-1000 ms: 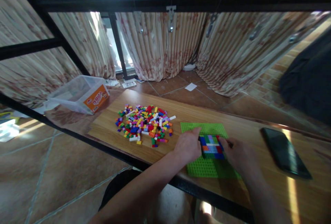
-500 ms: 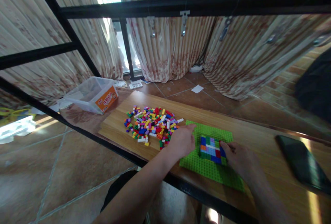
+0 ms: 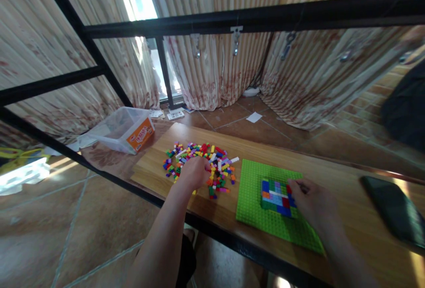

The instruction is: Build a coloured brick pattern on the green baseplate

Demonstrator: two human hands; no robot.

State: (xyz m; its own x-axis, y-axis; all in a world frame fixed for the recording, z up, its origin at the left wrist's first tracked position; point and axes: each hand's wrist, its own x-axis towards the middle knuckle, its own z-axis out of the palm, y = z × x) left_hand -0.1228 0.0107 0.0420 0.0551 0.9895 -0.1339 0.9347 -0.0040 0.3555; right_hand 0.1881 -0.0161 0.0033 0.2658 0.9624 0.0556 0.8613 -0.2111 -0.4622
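Green, studded plastic makes up the square baseplate (image 3: 249,190) on the wood-grain desk (image 3: 279,152), and on it sits a low, roughly rectangular block of bricks (image 3: 276,198) in blue, green, red, lilac, orange and white. The right hand (image 3: 310,197) is at the block's right side, its grip nearly closed, thumb and forefinger bent together beside a red piece; whether they have hold of it I cannot tell. The left hand (image 3: 195,173) is over the loose bricks (image 3: 221,164), a glossy, many-coloured scatter left of the baseplate. Its grip is curled, with the fingertips partly hidden, so I cannot tell how far open it is or whether it has a brick.

Beyond the desk's left end stands a clear plastic bin (image 3: 114,135) with an orange label (image 3: 140,134); the label carries white lettering, too small to read. Near it on the floor, a white printed card (image 3: 175,115) shows dark, illegible marks. A smooth black phone (image 3: 392,206) lies right of the baseplate. Pleated fabric curtains (image 3: 206,73) with reddish patterning hang behind a black frame (image 3: 206,24).
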